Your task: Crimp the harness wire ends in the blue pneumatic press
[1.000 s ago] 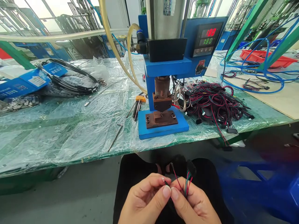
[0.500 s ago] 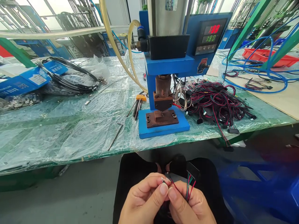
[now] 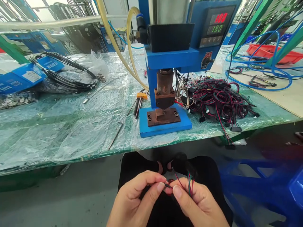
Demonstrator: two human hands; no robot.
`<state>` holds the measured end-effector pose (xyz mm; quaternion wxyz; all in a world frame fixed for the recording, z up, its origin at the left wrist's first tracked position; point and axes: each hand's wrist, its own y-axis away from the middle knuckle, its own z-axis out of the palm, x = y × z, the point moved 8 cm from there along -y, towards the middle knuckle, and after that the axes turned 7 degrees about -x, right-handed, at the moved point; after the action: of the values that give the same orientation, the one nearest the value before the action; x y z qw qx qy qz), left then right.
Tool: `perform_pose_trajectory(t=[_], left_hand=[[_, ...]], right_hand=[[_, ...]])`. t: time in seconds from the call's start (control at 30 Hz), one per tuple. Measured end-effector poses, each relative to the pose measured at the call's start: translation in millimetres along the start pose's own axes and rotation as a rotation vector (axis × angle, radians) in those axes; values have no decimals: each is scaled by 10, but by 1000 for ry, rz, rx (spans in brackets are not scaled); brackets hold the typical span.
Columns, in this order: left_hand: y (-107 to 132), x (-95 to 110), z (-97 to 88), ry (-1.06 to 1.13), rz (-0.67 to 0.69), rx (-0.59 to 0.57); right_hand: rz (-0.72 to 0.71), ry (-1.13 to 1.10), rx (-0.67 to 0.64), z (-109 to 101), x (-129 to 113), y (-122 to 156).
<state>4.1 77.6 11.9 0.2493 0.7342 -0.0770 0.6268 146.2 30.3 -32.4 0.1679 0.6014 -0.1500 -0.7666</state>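
Note:
My left hand (image 3: 138, 197) and my right hand (image 3: 197, 203) are close together above my lap, in front of the bench. The left thumb and forefinger pinch one end of a small thin black piece (image 3: 167, 185), which looks like a wire end or sleeve. Its other end meets the right fingertips. Closed around a wire harness (image 3: 189, 186), my right hand has red, green and black wires rising from it to a dark, blurred connector (image 3: 191, 170). A single loose wire (image 3: 177, 178) sticks up between the hands.
A blue press (image 3: 165, 124) with a lit display stands at the bench edge. Right of it lies a pile of wire harnesses (image 3: 217, 97). Left of it are a hex key (image 3: 115, 135) and an orange-headed tool (image 3: 141, 96). A blue stool (image 3: 255, 186) stands right of my legs.
My hands have drawn slightly apart, so the black piece shows between the fingertips. The harness connector has tipped and dropped a little to the left. The view has shifted slightly downward.

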Motion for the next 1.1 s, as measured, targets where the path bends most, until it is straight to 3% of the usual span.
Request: perform_pose_trajectory(t=[0.17, 0.4, 0.67, 0.9, 1.1], left_hand=[[17, 90, 32, -221, 125, 33], [53, 131, 63, -362, 261, 23], [95, 334, 191, -612, 526, -3], [96, 308, 223, -649, 541, 7], [130, 270, 242, -660, 521, 24]], right_hand=[[-41, 15, -51, 20, 6, -65], [-24, -80, -22, -54, 122, -90], [-17, -112, -5, -99, 151, -72], [-28, -132, 19, -129, 173, -61], [-12, -19, 50, -158, 154, -41]])
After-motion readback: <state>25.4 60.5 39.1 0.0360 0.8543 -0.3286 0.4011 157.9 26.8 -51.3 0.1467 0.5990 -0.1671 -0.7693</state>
